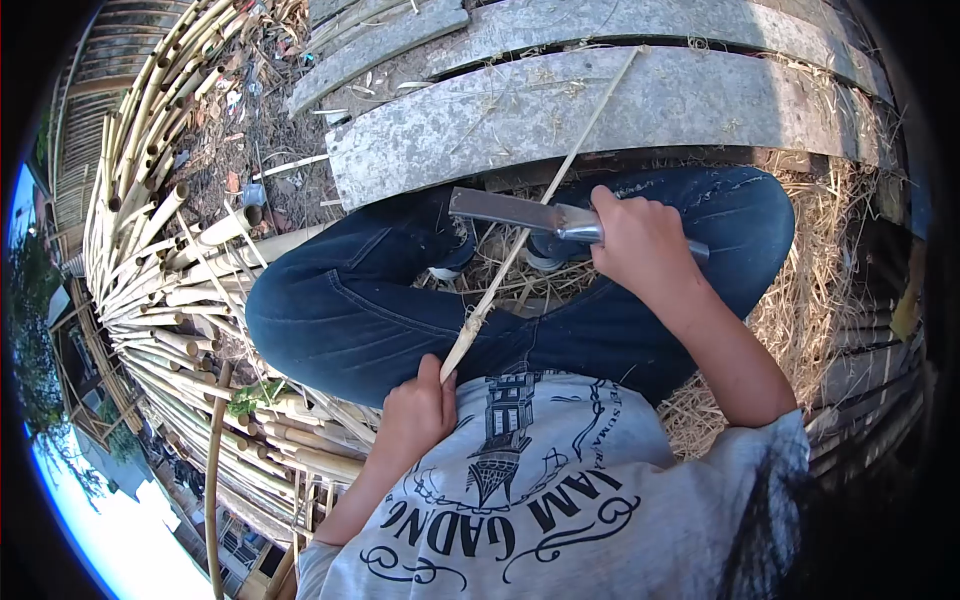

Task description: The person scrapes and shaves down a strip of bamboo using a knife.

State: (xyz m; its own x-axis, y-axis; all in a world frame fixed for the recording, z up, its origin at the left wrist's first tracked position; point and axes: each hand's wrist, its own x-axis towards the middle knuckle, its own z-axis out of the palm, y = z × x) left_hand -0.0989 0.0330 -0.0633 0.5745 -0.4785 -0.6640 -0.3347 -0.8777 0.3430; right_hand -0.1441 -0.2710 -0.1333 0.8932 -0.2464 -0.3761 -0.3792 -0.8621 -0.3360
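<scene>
A long, pale bamboo strip point(492, 292) runs from my lap up to the wooden planks, and its far tip rests over them. My left hand point(420, 408) is closed around its near end, close to my shirt. Frayed fibres stick out a little above that hand. My right hand point(645, 245) grips the shiny metal handle of a broad-bladed knife point(500, 208). The blade points left and lies across the strip above my knees; whether its edge touches the strip, I cannot tell.
Weathered planks point(590, 105) span the ground ahead of my crossed legs. Many bamboo poles point(190, 320) are piled to my left, with one upright pole point(214, 480) nearer. Shavings point(820, 270) heap up on the right, and littered soil point(240, 130) lies at upper left.
</scene>
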